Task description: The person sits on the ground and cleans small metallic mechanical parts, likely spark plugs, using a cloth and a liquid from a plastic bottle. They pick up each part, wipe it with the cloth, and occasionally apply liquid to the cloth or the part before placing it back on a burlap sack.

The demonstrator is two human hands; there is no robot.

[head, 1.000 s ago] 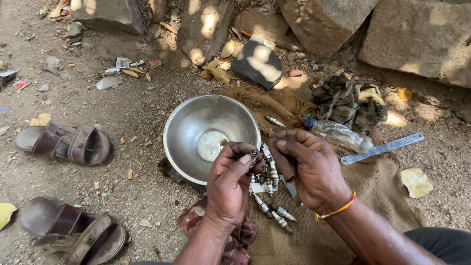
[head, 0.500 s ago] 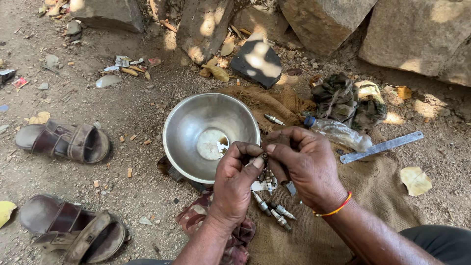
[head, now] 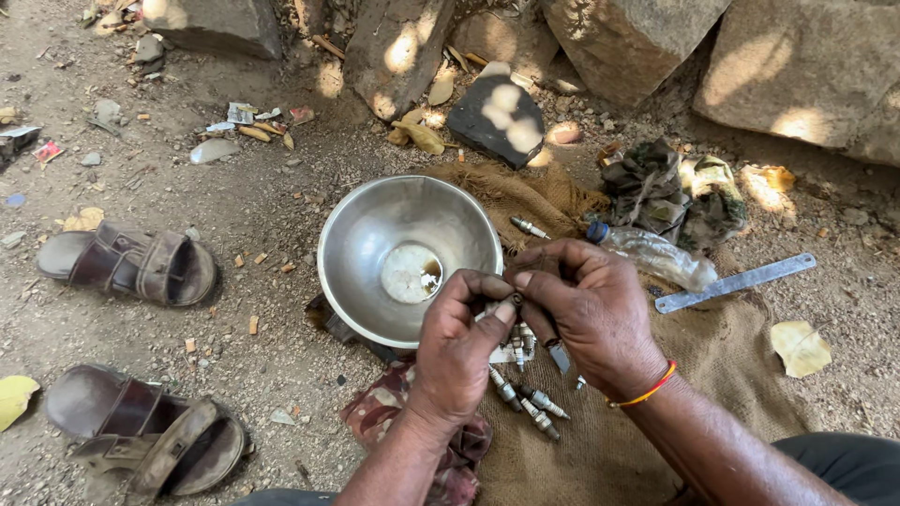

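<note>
Metal part: small dark spark plug (head: 515, 300), pinched between both hands, just over near rim of steel bowl (head: 356, 244).
Left hand (head: 459, 351): fingers closed on plug from below.
Right hand (head: 591, 314): fingertips closed on plug's top.
Spare plugs (head: 530, 403): on burlap sack (head: 712, 375), under hands.
Sandals (head: 131, 267): well apart, left.

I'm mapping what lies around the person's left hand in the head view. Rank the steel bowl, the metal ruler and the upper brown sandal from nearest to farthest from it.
From the left hand:
1. Steel bowl: just above the hand, its rim beside the fingers.
2. Metal ruler: to the right, on the burlap edge, past the right hand.
3. Upper brown sandal: far left on the dirt.
</note>
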